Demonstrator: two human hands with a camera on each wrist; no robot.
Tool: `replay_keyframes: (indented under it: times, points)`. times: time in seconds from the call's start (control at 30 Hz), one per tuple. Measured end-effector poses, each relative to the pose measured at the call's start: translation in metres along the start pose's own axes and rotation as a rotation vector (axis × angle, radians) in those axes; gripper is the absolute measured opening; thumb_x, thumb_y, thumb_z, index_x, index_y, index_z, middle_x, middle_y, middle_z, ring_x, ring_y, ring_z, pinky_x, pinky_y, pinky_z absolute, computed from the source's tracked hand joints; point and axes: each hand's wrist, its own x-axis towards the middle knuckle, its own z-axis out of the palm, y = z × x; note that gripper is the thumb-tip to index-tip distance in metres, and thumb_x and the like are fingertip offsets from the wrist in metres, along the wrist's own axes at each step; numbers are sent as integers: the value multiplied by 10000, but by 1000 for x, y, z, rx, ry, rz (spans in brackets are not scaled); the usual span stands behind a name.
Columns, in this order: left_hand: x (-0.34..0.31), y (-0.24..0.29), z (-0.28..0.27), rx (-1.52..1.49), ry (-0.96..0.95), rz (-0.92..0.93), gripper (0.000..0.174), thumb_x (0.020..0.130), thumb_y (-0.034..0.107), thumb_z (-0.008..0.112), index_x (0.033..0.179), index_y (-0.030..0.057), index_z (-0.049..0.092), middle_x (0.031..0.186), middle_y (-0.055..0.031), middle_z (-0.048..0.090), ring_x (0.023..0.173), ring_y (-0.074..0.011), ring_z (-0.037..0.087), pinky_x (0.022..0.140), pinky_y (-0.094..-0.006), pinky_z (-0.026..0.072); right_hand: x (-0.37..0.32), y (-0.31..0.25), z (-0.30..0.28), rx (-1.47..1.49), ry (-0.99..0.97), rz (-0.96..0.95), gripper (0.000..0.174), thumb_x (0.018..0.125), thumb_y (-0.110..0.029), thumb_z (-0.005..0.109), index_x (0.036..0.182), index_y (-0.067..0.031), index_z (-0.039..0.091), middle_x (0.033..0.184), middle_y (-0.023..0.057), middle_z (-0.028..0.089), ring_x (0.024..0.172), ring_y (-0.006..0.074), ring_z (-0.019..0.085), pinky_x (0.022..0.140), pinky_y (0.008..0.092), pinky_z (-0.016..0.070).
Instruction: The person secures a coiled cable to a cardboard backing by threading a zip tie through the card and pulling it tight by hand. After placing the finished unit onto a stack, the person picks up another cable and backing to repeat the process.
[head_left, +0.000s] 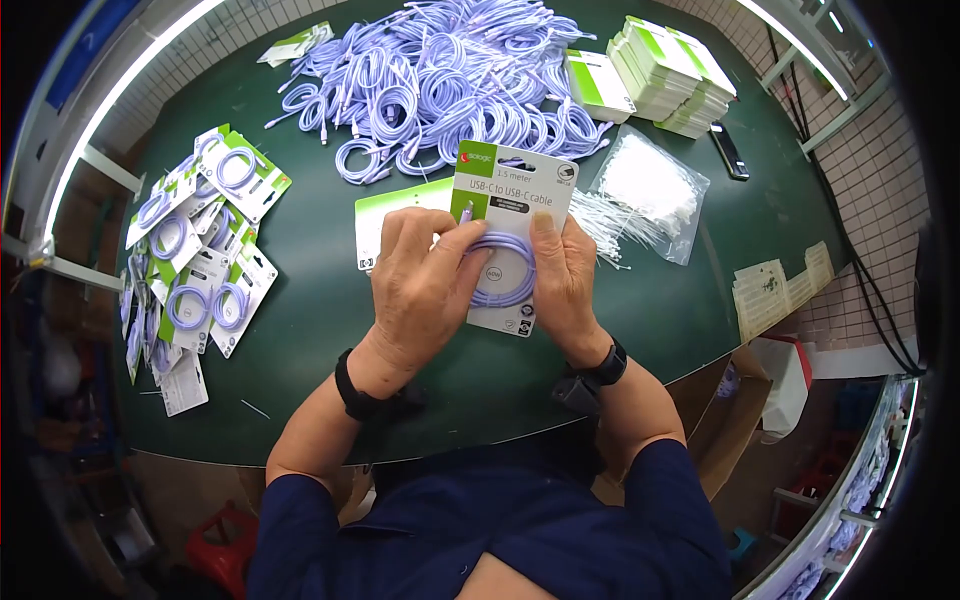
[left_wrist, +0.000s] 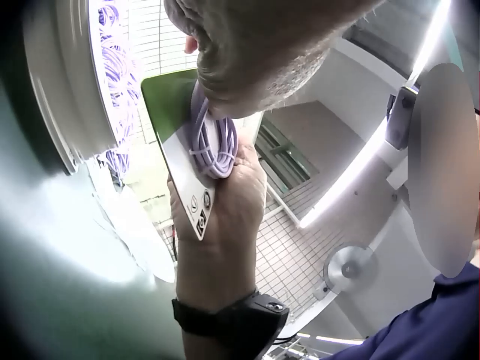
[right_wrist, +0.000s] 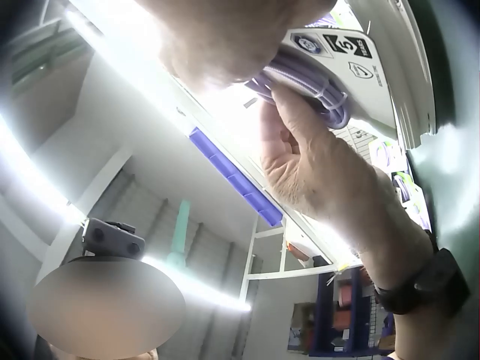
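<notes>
A green-and-white cable card [head_left: 555,180], printed "USB-C to USB-C cable", is held up over the table with a coiled lilac USB-C cable [head_left: 515,291] on its front. My right hand [head_left: 570,285] grips the card's right edge, thumb on the front face beside the coil. From the left, my left hand [head_left: 415,280] pinches the cable near its upper end, fingers bent over the card and thumb at the coil. In the left wrist view, a tie binds the cable coil [left_wrist: 214,146]. The left thumb [right_wrist: 296,112] lies against the loops in the right wrist view.
A large heap of lilac cables [head_left: 430,85] lies at the back. Finished-looking carded cables [head_left: 190,250] pile up at left. Stacked cards [head_left: 675,75] stand back right, near a bag of white zip ties [head_left: 650,185] and a black tool [head_left: 729,150]. More cards [head_left: 385,225] lie behind the hands.
</notes>
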Motion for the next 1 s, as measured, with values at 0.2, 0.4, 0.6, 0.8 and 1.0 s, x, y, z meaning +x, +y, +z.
replay_keyframes:
  times: [0.2, 0.4, 0.6, 0.8, 1.0]
  points:
    - [-5, -5, 17, -94, 37, -22, 249, 790, -5, 845, 1007, 10, 724, 942, -110, 612, 900, -308, 581, 781, -408, 500, -2, 6, -6, 14, 42, 4, 427, 1170, -313, 470, 1285, 61, 640, 1122, 97, 742, 930, 92, 670, 800, 250, 563]
    - [-7, -17, 20, -317, -24, -68, 199, 860, -31, 807, 1040, -3, 726, 948, -106, 620, 908, -257, 602, 739, -384, 499, 2, 6, -12, -2, 18, 42, 422, 1170, -314, 468, 1274, 57, 639, 1125, 95, 743, 919, 87, 675, 792, 246, 564]
    - [0, 6, 12, -528, 98, -238, 254, 878, -51, 796, 1117, -5, 723, 1019, -78, 626, 915, -192, 606, 727, -331, 538, 7, -2, -12, 69, -26, 32, 430, 1167, -337, 473, 1288, 47, 626, 1137, 103, 744, 943, 97, 691, 803, 246, 572]
    - [-5, 16, 15, -831, 140, -560, 339, 895, -44, 792, 1220, 40, 750, 1044, -68, 641, 931, -180, 639, 762, -299, 562, 8, 0, -9, 44, -45, 87, 444, 1166, -353, 476, 1308, 42, 621, 1151, 107, 741, 970, 105, 692, 827, 257, 573]
    - [-22, -9, 23, -659, -2, -365, 336, 927, -30, 771, 1248, 66, 759, 1053, -76, 649, 935, -177, 659, 771, -302, 558, 4, -3, -6, -9, -131, 67, 443, 1108, -344, 615, 1321, 44, 622, 1169, 111, 741, 1000, 128, 693, 865, 280, 576]
